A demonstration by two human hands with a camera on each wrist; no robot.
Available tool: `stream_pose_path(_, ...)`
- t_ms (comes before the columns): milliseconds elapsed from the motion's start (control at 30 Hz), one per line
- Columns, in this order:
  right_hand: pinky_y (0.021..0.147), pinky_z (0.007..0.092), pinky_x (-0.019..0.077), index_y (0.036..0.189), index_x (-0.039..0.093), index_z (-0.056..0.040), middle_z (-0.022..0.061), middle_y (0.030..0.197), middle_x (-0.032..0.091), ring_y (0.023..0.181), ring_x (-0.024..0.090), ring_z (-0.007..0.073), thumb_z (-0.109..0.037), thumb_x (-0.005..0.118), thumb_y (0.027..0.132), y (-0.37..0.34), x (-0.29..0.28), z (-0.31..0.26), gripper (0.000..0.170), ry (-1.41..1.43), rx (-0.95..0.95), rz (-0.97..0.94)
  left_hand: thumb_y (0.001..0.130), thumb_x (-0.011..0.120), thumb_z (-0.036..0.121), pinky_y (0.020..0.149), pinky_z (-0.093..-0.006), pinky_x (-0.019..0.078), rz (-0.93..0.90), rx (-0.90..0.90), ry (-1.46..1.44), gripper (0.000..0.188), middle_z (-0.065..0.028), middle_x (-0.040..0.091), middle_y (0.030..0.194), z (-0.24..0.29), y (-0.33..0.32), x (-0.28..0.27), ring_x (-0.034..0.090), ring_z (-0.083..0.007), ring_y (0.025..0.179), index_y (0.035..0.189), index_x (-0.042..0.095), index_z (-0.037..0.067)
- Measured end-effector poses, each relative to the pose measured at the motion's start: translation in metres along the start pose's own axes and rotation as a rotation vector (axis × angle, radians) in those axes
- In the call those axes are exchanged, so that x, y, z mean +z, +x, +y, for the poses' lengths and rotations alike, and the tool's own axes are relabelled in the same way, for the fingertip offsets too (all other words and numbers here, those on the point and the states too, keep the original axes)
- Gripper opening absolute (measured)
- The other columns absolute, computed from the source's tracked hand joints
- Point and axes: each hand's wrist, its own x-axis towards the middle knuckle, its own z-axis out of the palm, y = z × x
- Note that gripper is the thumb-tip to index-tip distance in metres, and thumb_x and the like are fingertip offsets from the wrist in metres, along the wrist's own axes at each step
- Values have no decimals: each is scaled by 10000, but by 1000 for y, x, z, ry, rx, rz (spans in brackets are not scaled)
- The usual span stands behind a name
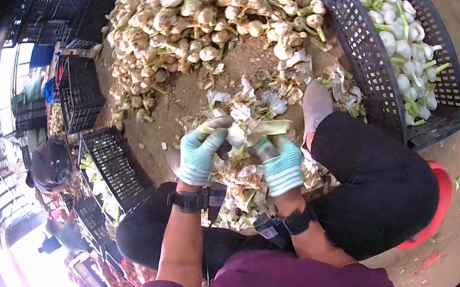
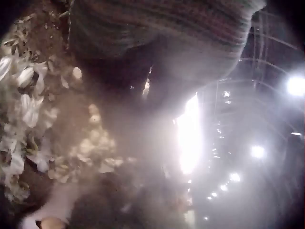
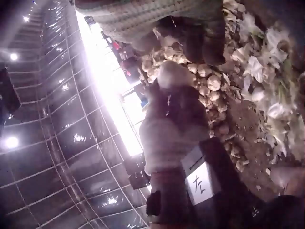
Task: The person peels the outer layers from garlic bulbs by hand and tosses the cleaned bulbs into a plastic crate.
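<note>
In the head view my left hand (image 1: 197,150), in a striped green-and-white glove with dark fingertips, grips a peeled white garlic bulb (image 1: 235,135). The right wrist view shows that bulb (image 3: 174,75) at the tips of the left glove. To its right, my right hand (image 1: 280,164), gloved alike, pinches a flat pale-green piece of garlic stalk (image 1: 272,127). A short gap separates the two hands. Below them, loose garlic skins (image 1: 244,188) cover the ground between the legs. The left glove (image 2: 157,38) appears dark and blurred in its wrist view, hiding the fingers' work.
A large heap of unpeeled garlic (image 1: 199,22) lies ahead. At the upper right a black crate (image 1: 356,50) holds cleaned white bulbs (image 1: 405,50). More black crates (image 1: 118,161) stand on the left, near another person (image 1: 50,164). A red basin (image 1: 437,206) sits by the right knee.
</note>
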Motion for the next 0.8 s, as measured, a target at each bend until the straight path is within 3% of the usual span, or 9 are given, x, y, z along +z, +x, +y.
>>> stream_pose_path(67,600,278,435,827,556,13,120,776,579,656,550,176,4,517,693,4,3,-3,140,-365,-317,30,783,530,96,482,-170,415,5,59,83,201,-70,588,872,3,7,11,530,-70,614,956,576,7)
stream_pose_path(233,599,294,426,798,544,-3,126,746,572,642,540,201,9,515,674,15,-1,-13,128,-208,-98,68,757,534,12,492,-175,418,-83,323,281,163,-67,560,988,16,22,25,539,-79,674,906,599,22)
stream_pose_path(333,570,274,408,772,506,7,98,678,535,600,489,164,25,497,678,24,-3,1,96,-293,-31,242,789,518,116,459,-181,409,-51,5,20,215,-88,596,845,38,34,31,534,-83,567,948,573,-18)
stream_pose_path(400,558,284,407,738,513,17,98,645,535,590,493,155,-16,513,676,39,-7,56,70,92,83,387,790,532,167,457,-188,418,-145,41,-48,271,-95,600,816,60,48,48,548,-100,568,975,556,-29)
stream_pose_path(433,551,284,406,727,516,19,95,631,535,585,497,152,-30,524,673,49,-9,94,73,394,137,441,751,559,381,411,-165,410,-199,78,60,511,-129,589,853,76,51,63,560,-133,551,1038,511,-39)
stream_pose_path(500,520,301,393,697,519,25,114,595,527,544,490,162,-45,522,683,36,1,51,71,-292,-64,380,771,534,332,470,-212,452,-339,279,-292,481,-172,558,943,97,53,101,574,-187,615,1072,485,-39)
stream_pose_path(633,548,273,407,757,549,8,94,630,562,572,505,148,-34,502,714,30,2,30,76,-271,96,226,763,557,134,664,-250,454,-167,75,121,331,-122,568,949,47,167,98,556,-155,766,1032,504,-51)
stream_pose_path(767,586,249,414,852,570,21,84,665,578,619,497,88,-51,531,743,38,1,14,137,-12,368,273,670,641,285,693,-291,438,105,204,1126,457,-146,597,906,-54,262,96,582,-218,767,981,541,-34)
stream_pose_path(800,586,249,414,852,570,21,84,665,578,619,497,88,-51,531,743,39,0,18,137,-15,377,289,673,631,306,700,-301,434,88,114,996,447,-150,595,913,-53,268,108,581,-240,783,971,549,-18)
